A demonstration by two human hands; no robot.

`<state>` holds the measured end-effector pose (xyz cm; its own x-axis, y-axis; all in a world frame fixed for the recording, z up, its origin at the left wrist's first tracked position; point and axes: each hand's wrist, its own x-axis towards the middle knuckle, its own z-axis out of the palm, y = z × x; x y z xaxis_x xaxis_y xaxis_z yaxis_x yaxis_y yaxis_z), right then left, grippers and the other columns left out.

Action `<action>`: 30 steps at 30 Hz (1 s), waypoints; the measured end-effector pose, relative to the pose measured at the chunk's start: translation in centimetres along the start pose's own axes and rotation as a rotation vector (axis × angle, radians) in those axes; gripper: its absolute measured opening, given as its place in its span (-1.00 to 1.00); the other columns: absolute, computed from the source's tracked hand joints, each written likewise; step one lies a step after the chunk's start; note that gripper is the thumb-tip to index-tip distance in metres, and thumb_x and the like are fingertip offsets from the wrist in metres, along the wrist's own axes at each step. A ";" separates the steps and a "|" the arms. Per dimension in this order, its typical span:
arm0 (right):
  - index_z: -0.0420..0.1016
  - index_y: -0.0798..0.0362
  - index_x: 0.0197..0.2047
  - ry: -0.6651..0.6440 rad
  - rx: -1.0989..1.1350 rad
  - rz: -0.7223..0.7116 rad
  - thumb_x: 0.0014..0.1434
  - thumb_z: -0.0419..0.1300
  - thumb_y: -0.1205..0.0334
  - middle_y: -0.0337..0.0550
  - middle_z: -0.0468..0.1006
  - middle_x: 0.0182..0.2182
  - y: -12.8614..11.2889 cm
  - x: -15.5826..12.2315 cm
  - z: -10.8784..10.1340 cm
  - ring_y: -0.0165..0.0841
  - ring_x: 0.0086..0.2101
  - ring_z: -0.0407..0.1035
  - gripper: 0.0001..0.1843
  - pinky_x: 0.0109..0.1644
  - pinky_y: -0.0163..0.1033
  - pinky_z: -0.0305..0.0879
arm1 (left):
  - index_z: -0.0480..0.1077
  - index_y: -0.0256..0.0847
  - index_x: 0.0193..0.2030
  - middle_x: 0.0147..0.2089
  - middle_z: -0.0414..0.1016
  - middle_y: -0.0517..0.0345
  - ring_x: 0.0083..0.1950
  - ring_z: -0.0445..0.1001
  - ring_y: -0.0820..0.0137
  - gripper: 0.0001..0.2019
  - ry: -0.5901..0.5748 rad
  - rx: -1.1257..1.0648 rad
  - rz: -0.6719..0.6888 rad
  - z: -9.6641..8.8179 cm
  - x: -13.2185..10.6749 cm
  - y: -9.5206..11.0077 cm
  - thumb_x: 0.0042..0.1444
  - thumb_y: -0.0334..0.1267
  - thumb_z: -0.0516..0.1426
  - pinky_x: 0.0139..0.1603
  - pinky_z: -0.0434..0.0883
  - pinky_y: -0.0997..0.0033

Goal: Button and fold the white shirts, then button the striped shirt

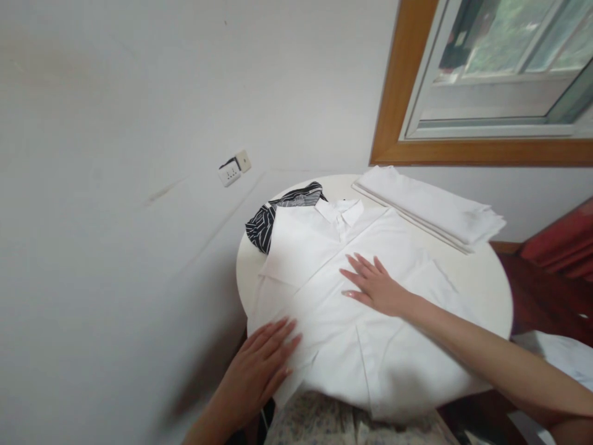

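Observation:
A white collared shirt (324,321) lies spread over a round white table (491,296), its collar at the far side and its lower part hanging over the near edge. My right hand (377,287) rests on the middle of the shirt, palm down and fingers spread. At the shirt's lower left edge is my left hand (264,355), its fingers stretched out over the cloth. Neither hand grips anything. Part of the shirt's right side is covered by my right forearm.
Behind the shirt's left shoulder lies a bunched black-and-white striped cloth (262,228). Folded white cloth (426,201) sits at the table's back right. A wall with a socket (229,173) stands close on the left. Below right is more white cloth (563,355).

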<state>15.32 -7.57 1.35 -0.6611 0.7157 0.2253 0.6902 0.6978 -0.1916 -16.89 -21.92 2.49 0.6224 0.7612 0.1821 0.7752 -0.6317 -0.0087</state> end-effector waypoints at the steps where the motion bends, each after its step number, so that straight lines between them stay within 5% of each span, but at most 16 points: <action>1: 0.13 -0.15 0.34 0.020 -0.019 0.037 0.29 -0.01 -0.12 -0.01 -0.09 0.37 -0.5 0.5 0.1 0.00 0.33 -0.21 -0.40 0.27 0.34 -0.16 | 0.26 0.02 0.26 0.26 0.34 0.18 0.26 0.29 0.28 -0.59 0.000 -0.032 0.001 -0.3 1.0 -0.2 0.29 -0.12 -0.02 0.23 0.30 0.23; 4: 0.13 -0.13 0.34 0.025 -0.020 -0.005 0.30 -0.04 -0.12 0.00 -0.08 0.38 -2.3 2.2 0.6 0.01 0.34 -0.26 -0.40 0.26 0.40 -0.22 | 0.38 -0.01 0.14 0.16 0.44 0.15 0.20 0.35 0.31 -0.67 0.038 -0.118 -0.005 -0.6 4.7 -0.3 0.30 -0.22 -0.04 0.21 0.32 0.21; 8: 0.12 -0.16 0.34 -0.038 0.039 -0.128 0.32 -0.08 -0.13 -0.10 0.06 0.35 -2.7 3.5 1.4 -0.15 0.33 -0.15 -0.42 0.33 0.26 -0.31 | 0.12 -0.08 0.34 0.37 0.16 0.05 0.40 0.05 0.22 -0.52 0.081 -0.091 0.072 0.6 8.1 0.7 0.28 -0.18 -0.01 0.36 0.13 0.03; 12: 0.12 -0.13 0.34 -0.007 0.006 -0.044 0.31 -0.09 -0.17 -0.13 0.05 0.35 1.5 3.2 1.3 -0.22 0.32 -0.11 -0.39 0.37 0.10 -0.31 | 0.01 -0.07 0.39 0.44 -0.03 0.06 0.43 -0.04 0.20 -0.47 0.052 -0.010 0.107 1.6 7.7 0.8 0.29 -0.16 -0.03 0.38 0.08 0.02; 21: 0.15 -0.09 0.34 0.015 -0.203 0.324 0.32 -0.18 -0.16 -0.10 0.05 0.34 14.2 3.1 0.5 -0.12 0.31 -0.08 -0.38 0.33 0.11 -0.13 | -0.03 -0.05 0.40 0.44 -0.04 0.10 0.42 0.00 0.22 -0.43 0.096 0.080 0.132 1.9 7.4 0.2 0.28 -0.15 0.01 0.38 0.10 0.10; 30: 0.14 0.01 0.35 0.052 -0.280 0.576 0.31 -0.23 -0.16 0.05 0.05 0.34 17.9 5.8 0.9 -0.08 0.31 -0.07 -0.32 0.32 0.07 -0.09 | 0.00 -0.07 0.39 0.42 0.03 0.12 0.40 0.06 0.25 -0.42 0.158 0.261 0.179 1.5 7.4 0.0 0.26 -0.13 0.01 0.34 0.18 0.19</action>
<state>23.53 9.12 -1.62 -0.1510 0.9664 0.2081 0.9858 0.1628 -0.0405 -12.08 -16.08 2.39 0.7419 0.5973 0.3046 0.6699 -0.6787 -0.3009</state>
